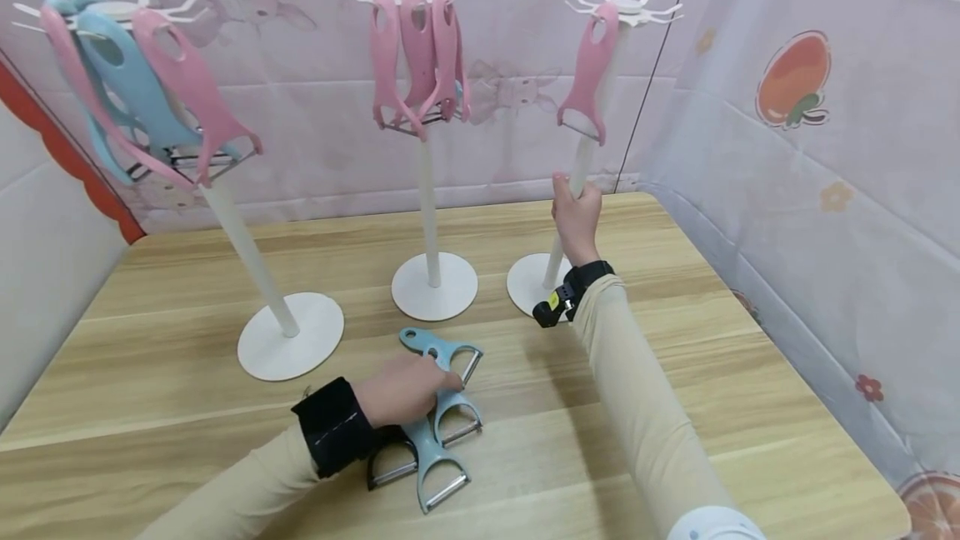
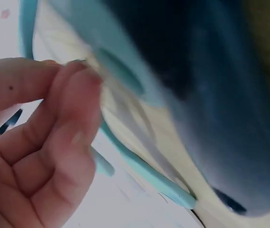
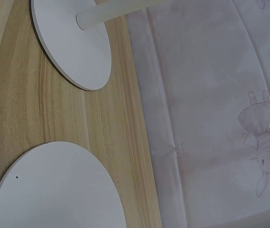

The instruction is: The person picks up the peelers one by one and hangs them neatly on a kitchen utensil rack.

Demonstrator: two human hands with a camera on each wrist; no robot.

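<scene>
My left hand (image 1: 401, 390) is over a small pile of peelers on the table, its fingertips pinching a blue peeler (image 1: 447, 400) in the middle. Another blue peeler (image 1: 415, 338) lies just beyond the fingers, and a third blue peeler (image 1: 427, 448) and a black peeler (image 1: 390, 461) poke out below the hand. In the left wrist view, the dark handle (image 2: 230, 142) looms close beside the curled fingers (image 2: 73, 99). My right hand (image 1: 577, 219) grips the white pole of the right stand (image 1: 555, 261), under a hanging pink peeler (image 1: 592, 65).
Several pink peelers (image 1: 401, 48) hang from the middle stand (image 1: 427, 207). The left stand (image 1: 251, 248) leans in view, carrying pink and blue peelers (image 1: 123, 65). Round white bases stand on the wooden table (image 1: 750, 407). A printed curtain (image 1: 517, 148) closes off the back and right side.
</scene>
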